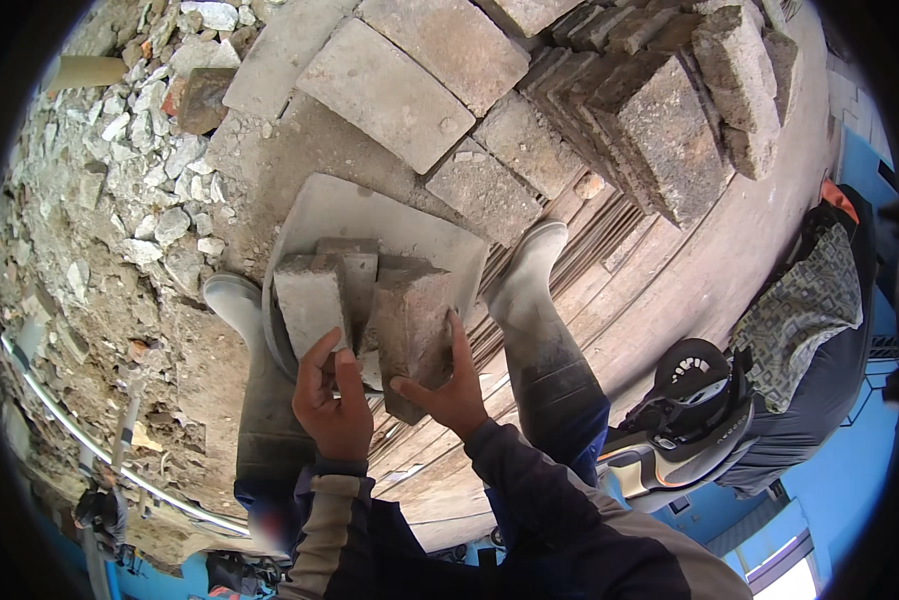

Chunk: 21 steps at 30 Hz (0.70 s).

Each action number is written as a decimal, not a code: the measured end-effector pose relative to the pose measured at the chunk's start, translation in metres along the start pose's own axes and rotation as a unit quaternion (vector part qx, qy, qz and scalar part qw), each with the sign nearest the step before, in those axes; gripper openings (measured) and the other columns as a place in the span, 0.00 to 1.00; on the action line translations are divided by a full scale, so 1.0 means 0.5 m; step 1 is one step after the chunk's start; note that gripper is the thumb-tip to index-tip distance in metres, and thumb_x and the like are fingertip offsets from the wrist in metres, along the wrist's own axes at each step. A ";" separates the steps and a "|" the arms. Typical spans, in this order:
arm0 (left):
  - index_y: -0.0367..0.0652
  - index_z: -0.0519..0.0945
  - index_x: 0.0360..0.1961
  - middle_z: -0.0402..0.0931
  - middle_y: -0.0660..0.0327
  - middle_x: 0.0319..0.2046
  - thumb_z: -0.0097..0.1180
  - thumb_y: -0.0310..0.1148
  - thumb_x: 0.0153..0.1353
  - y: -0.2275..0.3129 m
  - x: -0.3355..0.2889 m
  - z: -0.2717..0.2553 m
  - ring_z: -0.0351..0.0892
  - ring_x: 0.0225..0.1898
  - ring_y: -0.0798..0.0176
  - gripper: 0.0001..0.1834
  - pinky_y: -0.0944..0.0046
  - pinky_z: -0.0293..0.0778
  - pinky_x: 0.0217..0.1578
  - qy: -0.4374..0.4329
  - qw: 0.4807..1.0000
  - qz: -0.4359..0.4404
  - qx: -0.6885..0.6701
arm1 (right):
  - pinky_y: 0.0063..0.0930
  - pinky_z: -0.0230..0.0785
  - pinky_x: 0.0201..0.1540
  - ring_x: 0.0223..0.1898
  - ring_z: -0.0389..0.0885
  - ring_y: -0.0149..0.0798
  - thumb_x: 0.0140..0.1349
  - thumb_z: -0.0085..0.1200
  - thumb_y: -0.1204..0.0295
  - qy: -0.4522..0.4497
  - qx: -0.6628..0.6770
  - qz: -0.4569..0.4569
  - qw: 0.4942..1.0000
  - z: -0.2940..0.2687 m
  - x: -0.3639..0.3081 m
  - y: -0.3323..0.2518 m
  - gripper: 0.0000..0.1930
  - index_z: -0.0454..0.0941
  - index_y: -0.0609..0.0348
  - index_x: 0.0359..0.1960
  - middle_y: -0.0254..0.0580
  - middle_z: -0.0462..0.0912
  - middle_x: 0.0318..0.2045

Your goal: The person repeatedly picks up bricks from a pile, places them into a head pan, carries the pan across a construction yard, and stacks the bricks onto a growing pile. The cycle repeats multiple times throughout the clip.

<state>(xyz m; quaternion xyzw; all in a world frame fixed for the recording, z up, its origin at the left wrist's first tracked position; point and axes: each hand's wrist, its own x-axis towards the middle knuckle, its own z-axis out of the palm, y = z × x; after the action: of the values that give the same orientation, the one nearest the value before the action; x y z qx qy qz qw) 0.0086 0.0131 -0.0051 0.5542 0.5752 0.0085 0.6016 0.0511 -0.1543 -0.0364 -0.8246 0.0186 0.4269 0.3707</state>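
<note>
R hand point(445, 392) clamped across brown block point(417, 325); L hand point(334, 408) loose, fingers apart by grey block point(310, 303), contact unclear. Best: wide grip, wt shared both sides, L fingertips out of gap betw. blocks. Brown block in pan point(390, 205), toward near edge; rough, dusty, edges uneven.

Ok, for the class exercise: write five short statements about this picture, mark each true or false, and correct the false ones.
1. The right hand touches a brownish block. True.
2. The footwear is a pair of sandals. False: it is a pair of tall boots.
3. A grey pan sits between the boots. True.
4. Pale rubble fills the picture's right edge. False: the pale rubble lies on the left.
5. Stacked slabs stand at the upper right. True.
</note>
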 end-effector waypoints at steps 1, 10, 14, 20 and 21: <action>0.34 0.79 0.54 0.79 0.64 0.32 0.54 0.28 0.70 0.000 -0.002 -0.002 0.75 0.33 0.74 0.14 0.73 0.72 0.35 -0.005 1.000 0.006 0.010 | 0.43 0.58 0.71 0.71 0.61 0.59 0.47 0.77 0.57 -0.050 -0.026 0.018 0.998 0.021 -0.013 0.008 0.61 0.44 0.65 0.75 0.67 0.60 0.69; 0.33 0.79 0.54 0.78 0.63 0.35 0.55 0.27 0.69 -0.003 -0.005 -0.007 0.73 0.34 0.76 0.15 0.73 0.71 0.35 -0.015 0.999 0.028 0.010 | 0.42 0.61 0.69 0.65 0.68 0.59 0.51 0.73 0.64 0.065 -0.213 -0.052 0.973 -0.167 0.252 0.093 0.46 0.60 0.62 0.70 0.61 0.69 0.63; 0.33 0.79 0.54 0.78 0.63 0.35 0.56 0.27 0.69 0.000 -0.008 -0.002 0.73 0.33 0.76 0.14 0.74 0.70 0.35 -0.025 0.999 0.031 0.024 | 0.48 0.55 0.71 0.69 0.62 0.59 0.45 0.75 0.58 0.099 -0.410 -0.034 0.906 -0.209 0.391 0.088 0.58 0.49 0.53 0.75 0.59 0.62 0.68; 0.33 0.79 0.53 0.78 0.63 0.32 0.56 0.27 0.69 0.001 -0.013 0.004 0.73 0.32 0.76 0.14 0.74 0.70 0.35 -0.022 1.000 0.017 -0.002 | 0.56 0.50 0.71 0.69 0.58 0.62 0.40 0.78 0.57 0.101 -0.486 -0.058 0.866 -0.164 0.423 0.115 0.67 0.40 0.45 0.78 0.63 0.58 0.66; 0.32 0.79 0.53 0.78 0.64 0.32 0.56 0.27 0.69 0.000 -0.014 0.005 0.73 0.32 0.76 0.14 0.74 0.70 0.35 -0.022 1.000 0.016 -0.006 | 0.56 0.50 0.71 0.68 0.59 0.63 0.40 0.78 0.57 0.113 -0.490 -0.075 0.861 -0.160 0.424 0.121 0.67 0.40 0.45 0.78 0.63 0.58 0.66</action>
<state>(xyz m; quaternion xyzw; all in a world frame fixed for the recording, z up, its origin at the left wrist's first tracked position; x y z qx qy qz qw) 0.0079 0.0070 -0.0012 0.5593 0.5531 0.0095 0.6173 0.2200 -0.1879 -0.1958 -0.9413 -0.2130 0.2560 -0.0550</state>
